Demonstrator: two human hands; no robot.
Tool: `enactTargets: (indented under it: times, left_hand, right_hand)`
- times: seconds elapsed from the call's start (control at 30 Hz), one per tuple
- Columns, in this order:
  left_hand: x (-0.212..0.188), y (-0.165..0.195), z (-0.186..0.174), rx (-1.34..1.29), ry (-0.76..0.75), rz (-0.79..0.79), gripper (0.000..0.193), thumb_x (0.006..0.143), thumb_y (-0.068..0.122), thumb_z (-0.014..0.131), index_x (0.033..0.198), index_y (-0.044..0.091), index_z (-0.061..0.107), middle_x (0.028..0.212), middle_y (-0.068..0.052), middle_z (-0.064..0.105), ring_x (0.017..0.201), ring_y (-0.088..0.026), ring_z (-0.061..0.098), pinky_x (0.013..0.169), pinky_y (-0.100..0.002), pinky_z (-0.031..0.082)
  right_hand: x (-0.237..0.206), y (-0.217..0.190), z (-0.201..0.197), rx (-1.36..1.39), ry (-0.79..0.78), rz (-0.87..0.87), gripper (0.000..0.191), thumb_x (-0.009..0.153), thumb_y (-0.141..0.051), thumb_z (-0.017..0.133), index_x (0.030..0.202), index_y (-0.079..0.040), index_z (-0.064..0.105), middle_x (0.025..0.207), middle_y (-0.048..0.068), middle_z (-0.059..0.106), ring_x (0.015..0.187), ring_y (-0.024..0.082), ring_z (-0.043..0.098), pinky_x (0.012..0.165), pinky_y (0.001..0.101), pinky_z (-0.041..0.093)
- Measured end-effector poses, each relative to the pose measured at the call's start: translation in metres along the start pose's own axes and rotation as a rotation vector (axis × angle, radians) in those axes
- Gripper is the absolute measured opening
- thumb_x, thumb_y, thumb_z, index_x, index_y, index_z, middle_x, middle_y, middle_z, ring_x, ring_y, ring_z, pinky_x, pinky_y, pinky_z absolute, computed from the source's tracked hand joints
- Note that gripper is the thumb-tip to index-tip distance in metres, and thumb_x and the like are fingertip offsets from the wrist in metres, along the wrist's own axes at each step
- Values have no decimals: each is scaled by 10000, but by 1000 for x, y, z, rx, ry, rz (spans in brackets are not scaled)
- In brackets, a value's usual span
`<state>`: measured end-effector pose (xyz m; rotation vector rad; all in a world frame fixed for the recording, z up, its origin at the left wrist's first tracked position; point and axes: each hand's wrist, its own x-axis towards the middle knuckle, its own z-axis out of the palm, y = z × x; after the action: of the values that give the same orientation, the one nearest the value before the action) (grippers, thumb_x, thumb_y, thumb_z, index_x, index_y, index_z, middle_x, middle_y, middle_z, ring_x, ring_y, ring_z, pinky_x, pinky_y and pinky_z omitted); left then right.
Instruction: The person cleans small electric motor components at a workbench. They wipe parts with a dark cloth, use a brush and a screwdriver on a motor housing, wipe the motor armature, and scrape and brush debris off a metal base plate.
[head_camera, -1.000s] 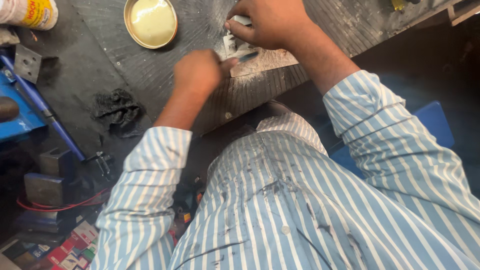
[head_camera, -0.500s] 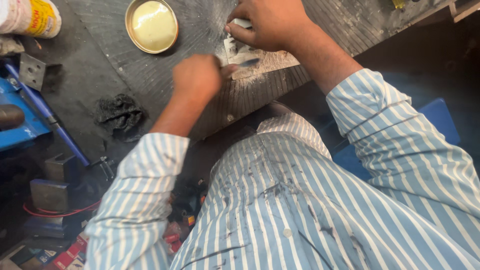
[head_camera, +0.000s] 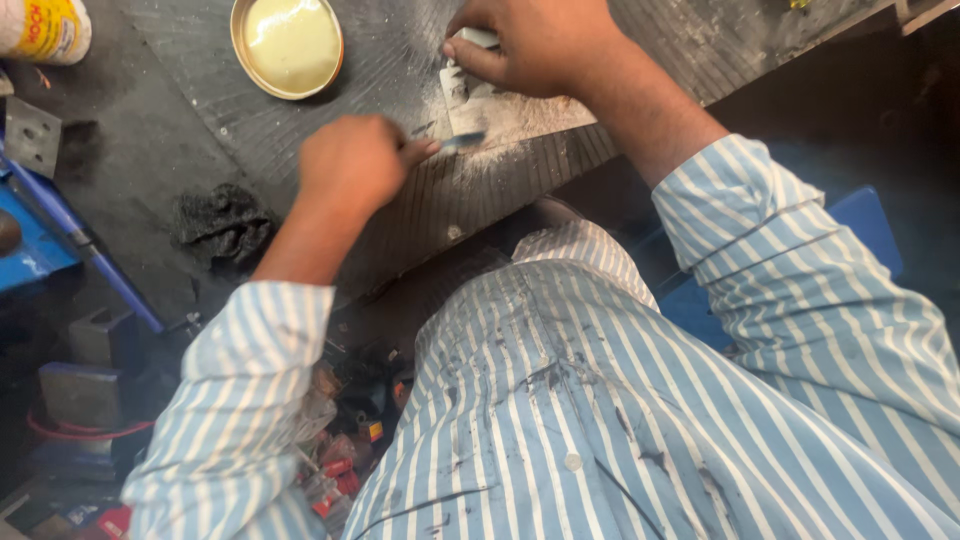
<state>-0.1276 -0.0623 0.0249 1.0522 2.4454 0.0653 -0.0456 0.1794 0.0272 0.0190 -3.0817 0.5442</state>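
My left hand (head_camera: 352, 165) is closed around a thin metal tool (head_camera: 455, 142) whose blade points right toward a small pale grey part (head_camera: 463, 88) on the dark ribbed workbench (head_camera: 400, 210). My right hand (head_camera: 545, 45) presses down on that part from above, its fingers covering most of it. White powder or filings (head_camera: 520, 112) lie around the part. An open round tin of yellowish paste (head_camera: 288, 42) sits on the bench to the left of the hands.
A yellow-labelled white container (head_camera: 42, 28) stands at the top left. A crumpled black rag (head_camera: 222, 222) lies left of my left arm. A blue metal frame (head_camera: 70, 235), metal blocks (head_camera: 85, 375) and red clutter (head_camera: 335, 470) sit lower left. A blue seat (head_camera: 860, 225) shows at right.
My left hand has shifted slightly down and left along the bench with the tool, as in a scraping stroke. My right hand has stayed on the part.
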Motion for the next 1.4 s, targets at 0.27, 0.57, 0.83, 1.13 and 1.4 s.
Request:
enactTargets:
  times: [0.27, 0.57, 0.83, 1.13, 1.4]
  left_hand:
    - [15, 29, 14, -22, 103, 98, 539, 900, 665, 663, 813, 150, 794, 792, -150, 730, 750, -393, 707, 628, -511, 541]
    - [0, 29, 15, -1, 149, 103, 525, 909, 650, 659, 777, 159, 788, 748, -124, 727, 694, -368, 703, 572, -503, 532]
    - [-21, 10, 18, 12, 103, 81, 489, 919, 618, 655, 828, 157, 788, 762, -123, 731, 714, -361, 711, 590, -504, 537]
    - [-81, 43, 50, -487, 307, 65, 169, 971, 230, 680, 1098, 128, 727, 1047, -110, 745, 863, -371, 725, 731, -481, 573]
    - [-92, 81, 77, -565, 340, -123, 556, 1009, 76, 573, 1531, 248, 492, 996, -172, 679, 847, -412, 679, 742, -518, 539]
  right_hand:
    - [-1, -2, -10, 6, 32, -47, 325, 1050, -459, 658, 1117, -183, 817, 932, 38, 774, 773, 252, 714, 627, 423, 542]
    - [-2, -4, -10, 37, 36, -70, 318, 1033, -442, 669, 1085, -169, 824, 958, 30, 769, 801, 242, 710, 652, 424, 540]
    - [-1, -6, -16, -8, 67, -105, 304, 1027, -449, 672, 1036, -190, 831, 937, 4, 753, 834, 231, 703, 670, 421, 531]
    - [0, -1, -13, 36, 93, -162, 363, 1049, -490, 656, 1030, -165, 816, 953, 15, 763, 848, 255, 716, 702, 431, 538]
    - [0, -12, -6, 131, 162, 107, 412, 1027, -490, 637, 1075, -112, 794, 978, 92, 764, 796, 328, 715, 646, 469, 533]
